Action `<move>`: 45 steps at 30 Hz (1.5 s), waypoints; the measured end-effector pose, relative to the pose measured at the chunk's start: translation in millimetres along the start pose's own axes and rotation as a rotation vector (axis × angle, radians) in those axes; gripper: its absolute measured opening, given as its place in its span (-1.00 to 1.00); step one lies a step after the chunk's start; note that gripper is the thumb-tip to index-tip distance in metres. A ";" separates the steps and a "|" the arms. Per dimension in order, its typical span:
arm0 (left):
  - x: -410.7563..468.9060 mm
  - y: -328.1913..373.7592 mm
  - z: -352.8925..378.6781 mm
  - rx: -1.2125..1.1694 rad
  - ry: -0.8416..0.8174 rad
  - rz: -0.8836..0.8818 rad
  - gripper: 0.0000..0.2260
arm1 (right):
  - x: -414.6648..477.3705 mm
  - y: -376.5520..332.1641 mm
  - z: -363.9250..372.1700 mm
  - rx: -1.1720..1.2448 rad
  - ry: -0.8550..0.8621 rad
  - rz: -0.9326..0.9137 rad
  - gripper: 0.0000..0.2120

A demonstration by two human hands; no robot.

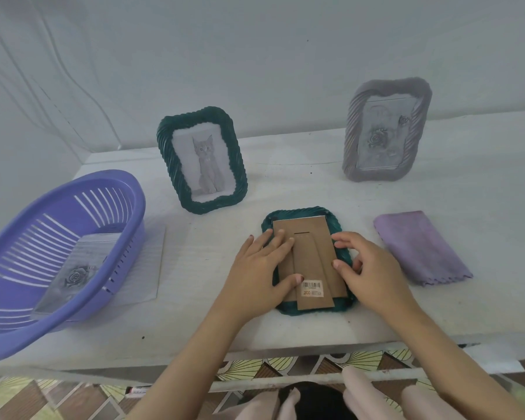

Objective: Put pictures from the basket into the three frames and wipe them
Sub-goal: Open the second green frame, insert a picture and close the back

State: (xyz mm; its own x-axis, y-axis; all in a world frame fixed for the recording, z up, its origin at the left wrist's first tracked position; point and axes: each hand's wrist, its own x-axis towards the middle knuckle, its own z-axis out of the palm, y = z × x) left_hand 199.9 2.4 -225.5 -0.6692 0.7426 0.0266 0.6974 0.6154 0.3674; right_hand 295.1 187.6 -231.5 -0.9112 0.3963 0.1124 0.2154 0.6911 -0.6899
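A dark green frame (303, 215) lies face down near the table's front edge, its brown cardboard back (322, 237) with a folded stand and a barcode sticker facing up. My left hand (261, 268) lies flat on the left side of the cardboard, fingers straight. My right hand (367, 265) touches the frame's right edge with curled fingertips on the cardboard. A second green frame (202, 160) stands upright behind, holding a cat picture. A grey frame (385, 128) with a rose picture stands at the back right. The purple basket (28, 298) at left holds a rose picture (73, 277).
A folded purple cloth (422, 247) lies right of the face-down frame. A sheet of paper (150, 262) lies partly under the basket. The white table (285, 177) ends at a wall behind and at a front edge near my arms.
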 end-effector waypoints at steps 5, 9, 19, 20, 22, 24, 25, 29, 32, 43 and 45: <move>1.5 -4.0 -1.9 -0.019 -0.019 0.016 -0.43 | 13.9 2.3 -6.6 0.082 -0.078 -0.006 -0.49; -0.1 -4.5 0.2 -0.025 -0.009 0.028 -0.49 | 26.9 5.6 -6.3 0.080 -0.028 -0.015 -0.54; -1.7 -10.7 3.2 -0.001 -0.004 0.050 -0.30 | 64.8 12.7 -3.1 -0.134 -0.065 -0.041 -0.51; -1.1 -11.2 3.7 -0.017 0.002 0.051 -0.30 | 65.3 13.1 -2.7 -0.142 -0.082 -0.036 -0.50; 1.3 -12.3 3.6 -0.060 -0.003 0.055 -0.32 | 65.6 13.4 -2.4 -0.153 -0.100 -0.034 -0.48; 6.9 -13.9 2.4 -0.111 -0.030 0.056 -0.32 | 66.0 13.3 -2.0 -0.147 -0.102 -0.032 -0.48; 10.6 -14.9 1.3 -0.118 -0.049 0.049 -0.29 | 66.0 13.5 -1.9 -0.145 -0.103 -0.032 -0.48; 28.5 -17.5 -4.4 -0.066 -0.168 -0.044 0.10 | 65.9 14.6 -0.8 -0.141 -0.110 -0.034 -0.49; 35.8 -15.9 -4.9 -0.177 -0.194 -0.143 0.18 | 66.0 15.5 0.0 -0.142 -0.114 -0.037 -0.49; 40.9 -33.7 -3.6 -0.280 0.142 -0.189 -0.55 | 66.3 17.8 1.3 -0.143 -0.116 -0.031 -0.49; 43.9 -36.4 -3.5 -0.307 0.160 -0.206 -0.62 | 66.4 17.6 0.8 -0.144 -0.122 -0.030 -0.49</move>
State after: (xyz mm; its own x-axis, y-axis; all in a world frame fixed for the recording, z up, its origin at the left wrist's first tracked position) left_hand 144.3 11.6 -234.4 -0.8351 0.5469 0.0589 0.4518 0.6210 0.6405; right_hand 238.1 225.6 -236.8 -0.9519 0.3040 0.0380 0.2274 0.7843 -0.5772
